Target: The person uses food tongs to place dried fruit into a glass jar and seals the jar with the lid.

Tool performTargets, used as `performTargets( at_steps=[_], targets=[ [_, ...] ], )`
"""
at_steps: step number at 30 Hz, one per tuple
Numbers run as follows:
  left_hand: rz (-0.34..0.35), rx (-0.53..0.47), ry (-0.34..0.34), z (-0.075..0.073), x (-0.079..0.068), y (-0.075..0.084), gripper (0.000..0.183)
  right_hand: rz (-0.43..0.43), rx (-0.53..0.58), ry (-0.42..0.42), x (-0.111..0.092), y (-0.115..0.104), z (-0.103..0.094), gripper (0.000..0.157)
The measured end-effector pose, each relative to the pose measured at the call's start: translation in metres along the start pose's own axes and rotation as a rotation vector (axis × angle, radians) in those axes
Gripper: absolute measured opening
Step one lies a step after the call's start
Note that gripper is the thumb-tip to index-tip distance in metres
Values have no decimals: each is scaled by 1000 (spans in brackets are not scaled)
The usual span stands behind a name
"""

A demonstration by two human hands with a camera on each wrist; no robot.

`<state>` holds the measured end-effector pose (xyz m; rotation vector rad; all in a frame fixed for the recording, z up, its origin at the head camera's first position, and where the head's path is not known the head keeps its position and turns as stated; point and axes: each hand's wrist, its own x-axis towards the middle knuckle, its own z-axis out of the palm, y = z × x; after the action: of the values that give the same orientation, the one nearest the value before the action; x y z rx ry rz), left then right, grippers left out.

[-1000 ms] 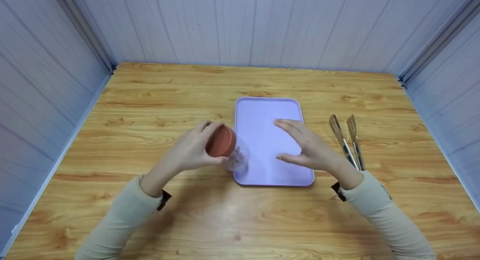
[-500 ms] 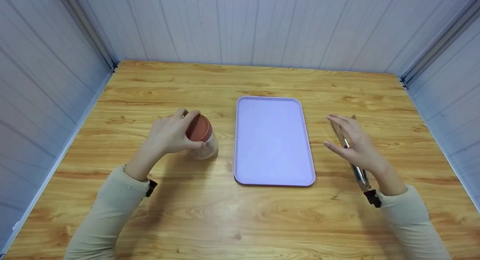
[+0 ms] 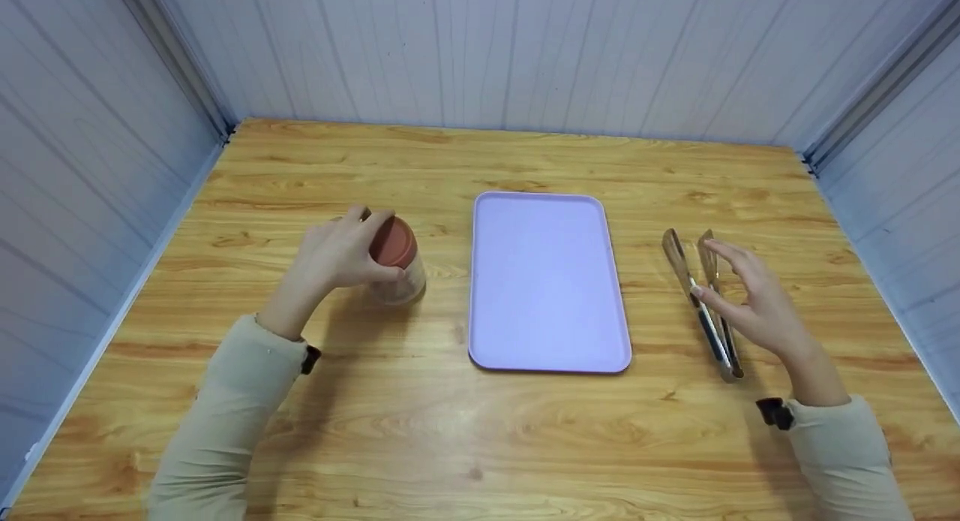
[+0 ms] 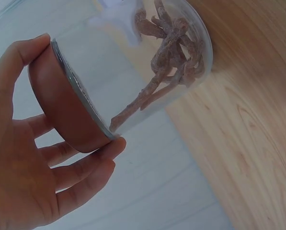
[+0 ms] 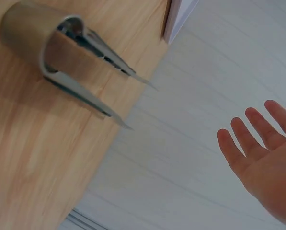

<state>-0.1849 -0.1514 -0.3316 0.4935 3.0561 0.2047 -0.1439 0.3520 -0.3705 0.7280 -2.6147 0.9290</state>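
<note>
In the head view my left hand (image 3: 330,257) grips a clear jar (image 3: 407,285) by its reddish-brown lid (image 3: 394,243), left of the tray. The left wrist view shows thumb and fingers around the lid, and brown, knobbly dried strips (image 4: 174,57) inside, at the base end. The jar's base is right at the tabletop. On the right, my right hand (image 3: 765,311) hovers beside the metal tongs (image 3: 709,329), fingers apart and holding nothing. These tongs lie with arms spread, tips pointing away from me. In the right wrist view, space separates the fingers from the tongs (image 5: 25,33).
A light purple rectangular tray (image 3: 547,281) lies mid-table between the jar and the tongs. The wood-patterned table (image 3: 480,438) meets pale panelled walls (image 3: 480,55) at the back and both sides.
My left hand has carried the jar from over the tray's left edge out to the left and down. My right hand has moved right, from above the tray to the tongs.
</note>
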Motion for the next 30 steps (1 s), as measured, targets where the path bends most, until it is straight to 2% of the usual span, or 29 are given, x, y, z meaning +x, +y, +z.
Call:
performTargets(
  at_steps=[7,17,26,30],
  targets=[
    [-9,-2,-11,1,6,1,78,27,-41,-6,-5,9,1,60],
    [-10,-9,-27,4,15,3,78,74,19,-40,-8,14,6,61],
    [29,-47,13,8,12,-2,79,105,15,-76,-8,13,10,58],
    [19,-87,39,8,7,-5,87,97,6,-69,-6,12,10,59]
  ],
)
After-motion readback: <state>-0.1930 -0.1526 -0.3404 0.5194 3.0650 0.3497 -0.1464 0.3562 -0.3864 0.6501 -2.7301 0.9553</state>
